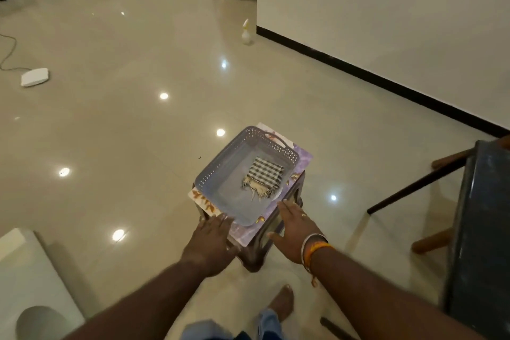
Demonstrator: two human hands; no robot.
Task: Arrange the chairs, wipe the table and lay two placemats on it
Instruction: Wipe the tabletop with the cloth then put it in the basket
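Head view, near to far. Blurred at the bottom edge: blue trouser cloth and one bare foot [283,301] on the glossy beige tiled floor [124,130]. Left hand [211,243] stretched forward, fingers [222,219] straight and close together, tips touching the near left edge of the patterned placemats [265,232]. Right hand [294,232], with a ring and bangles at the wrist, fingers [287,207] likewise straight and holding nothing, tips just beside the near right rim of the pale blue perforated plastic basket [218,174]; touching or not, cannot tell. Placemats flat under that basket, only purple and white margins with orange leaf prints showing, number not readable. Folded black-and-white checked cloth [265,172] with a frayed fringe inside the basket, toward its right side, beyond the right fingertips. Brown plastic stool [258,257] beneath, mostly hidden by placemats and hands. Dark tabletop [480,229] cut off at the right edge, wooden chair legs [414,188] underneath. Further off, a white flat device [35,77] with a cable at left, and a pale spray bottle [246,33] by the white wall [386,22]. Distant furniture legs at the top, too dim to identify.
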